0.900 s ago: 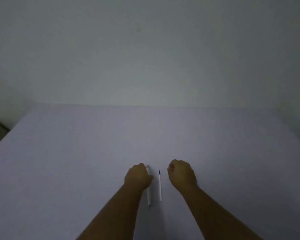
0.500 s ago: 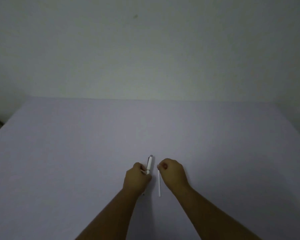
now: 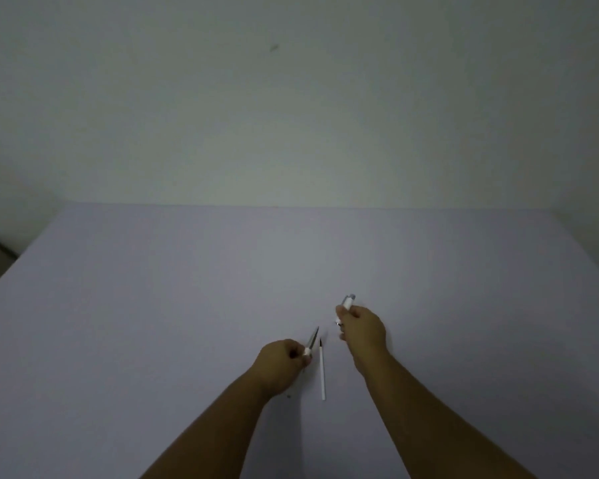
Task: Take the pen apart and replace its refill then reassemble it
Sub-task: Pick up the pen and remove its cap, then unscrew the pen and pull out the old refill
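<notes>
Fingers: both sets curled shut
Left hand (image 3: 280, 367): grips pen barrel (image 3: 312, 343), tip slanting up (blurry); forearm angled inward
Right hand (image 3: 362, 329): clasps pen cap (image 3: 348, 301)
Spare refill (image 3: 322, 371): flat on table (image 3: 153, 305) between my hands

We see a pale lavender-grey table (image 3: 153, 340), plain and unpatterned, under a dull grey-green wall (image 3: 291, 115). Near us lies a white refill (image 3: 322, 375) with a dark tip.
</notes>
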A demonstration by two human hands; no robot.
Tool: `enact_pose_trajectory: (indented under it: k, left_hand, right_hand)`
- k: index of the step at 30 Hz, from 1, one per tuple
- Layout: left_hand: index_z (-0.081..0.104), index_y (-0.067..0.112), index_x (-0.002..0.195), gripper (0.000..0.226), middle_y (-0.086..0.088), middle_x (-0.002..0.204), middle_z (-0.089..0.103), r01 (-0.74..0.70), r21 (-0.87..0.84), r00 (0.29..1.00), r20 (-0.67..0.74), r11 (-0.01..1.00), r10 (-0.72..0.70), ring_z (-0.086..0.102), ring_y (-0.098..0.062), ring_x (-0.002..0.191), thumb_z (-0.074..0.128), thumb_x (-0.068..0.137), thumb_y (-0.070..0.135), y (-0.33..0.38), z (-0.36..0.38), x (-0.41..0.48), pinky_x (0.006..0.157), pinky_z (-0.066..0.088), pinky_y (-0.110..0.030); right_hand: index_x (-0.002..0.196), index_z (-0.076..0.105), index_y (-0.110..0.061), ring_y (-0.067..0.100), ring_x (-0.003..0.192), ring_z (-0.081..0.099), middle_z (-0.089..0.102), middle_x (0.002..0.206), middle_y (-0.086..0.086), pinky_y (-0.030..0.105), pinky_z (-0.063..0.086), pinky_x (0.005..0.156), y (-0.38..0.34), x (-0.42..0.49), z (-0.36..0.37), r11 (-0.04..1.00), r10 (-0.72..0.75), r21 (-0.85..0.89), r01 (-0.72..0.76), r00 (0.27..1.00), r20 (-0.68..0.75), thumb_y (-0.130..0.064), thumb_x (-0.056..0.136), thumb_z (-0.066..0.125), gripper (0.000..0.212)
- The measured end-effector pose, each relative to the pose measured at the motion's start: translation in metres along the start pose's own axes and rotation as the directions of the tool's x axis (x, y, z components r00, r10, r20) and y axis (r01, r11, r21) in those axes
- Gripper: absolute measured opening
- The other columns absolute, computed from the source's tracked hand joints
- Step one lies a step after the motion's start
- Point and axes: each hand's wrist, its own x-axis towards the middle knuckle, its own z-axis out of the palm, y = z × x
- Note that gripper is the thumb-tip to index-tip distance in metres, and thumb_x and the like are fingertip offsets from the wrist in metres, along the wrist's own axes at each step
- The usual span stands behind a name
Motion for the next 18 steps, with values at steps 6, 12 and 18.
enact_pose_trajectory:
  k: [6,12,18]
  left_hand:
    - [0.067,0.016,0.103,0.022,0.003,0.09,0.064,0.014,-0.152,0.999,-0.048,0.988,-0.022,0.058,-0.014,0.086,0.055,0.094,0.032,-0.006,0.004,-0.003,0.062,0.042,-0.016]
    - [0.065,0.019,0.098,0.016,0.003,0.083,0.063,-0.01,-0.138,0.995,-0.1,0.99,-0.004,0.057,-0.011,0.076,0.054,0.094,0.03,-0.005,0.002,-0.002,0.053,0.039,-0.014]
    - [0.065,0.015,0.103,0.023,0.001,0.084,0.062,-0.043,-0.12,0.994,-0.107,0.992,0.031,0.054,-0.008,0.067,0.052,0.095,0.031,-0.001,0.001,-0.004,0.048,0.041,-0.014]
  right_hand:
    - [0.099,0.064,-0.004,0.029,0.091,0.066,0.07,0.099,0.015,0.032,0.05,0.077,0.033,-0.003,-0.001,0.903,-0.012,-0.425,0.066,0.992,0.127,-0.022,0.081,0.068,0.026]
    - [0.1,0.065,-0.005,0.031,0.102,0.062,0.067,0.108,0.015,0.035,0.048,0.083,0.048,-0.006,0.003,0.785,-0.089,-0.601,0.153,0.987,0.134,-0.029,0.086,0.061,0.028]
    - [0.099,0.065,-0.007,0.03,0.101,0.063,0.068,0.107,0.014,0.035,0.049,0.082,0.053,-0.005,0.004,0.774,-0.109,-0.611,0.167,0.985,0.132,-0.03,0.084,0.062,0.028]
